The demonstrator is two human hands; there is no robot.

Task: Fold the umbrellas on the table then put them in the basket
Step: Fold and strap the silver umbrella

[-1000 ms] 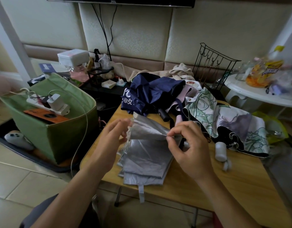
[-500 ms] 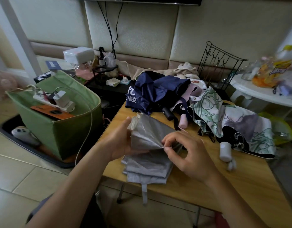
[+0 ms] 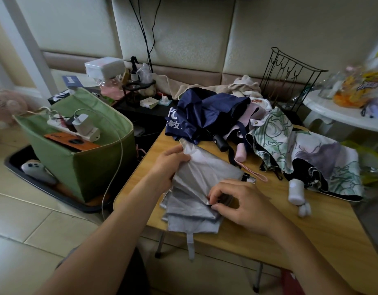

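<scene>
Since a second ago my right hand point(image 3: 243, 202) has dropped from the raised panel to the lower edge of the silver umbrella point(image 3: 201, 184), pinching a fold there, while my left hand point(image 3: 168, 165) grips the canopy's far corner. It lies flattened on the bench point(image 3: 311, 231); I judge pleating half done. Navy umbrella point(image 3: 207, 112) and floral umbrella point(image 3: 307, 154) wait behind; green basket point(image 3: 88, 167) stands left.

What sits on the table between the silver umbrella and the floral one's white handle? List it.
In the head view, only the pink wrist strap's end crosses it; otherwise bare wooden table separates the silver umbrella from the white handle.
</scene>
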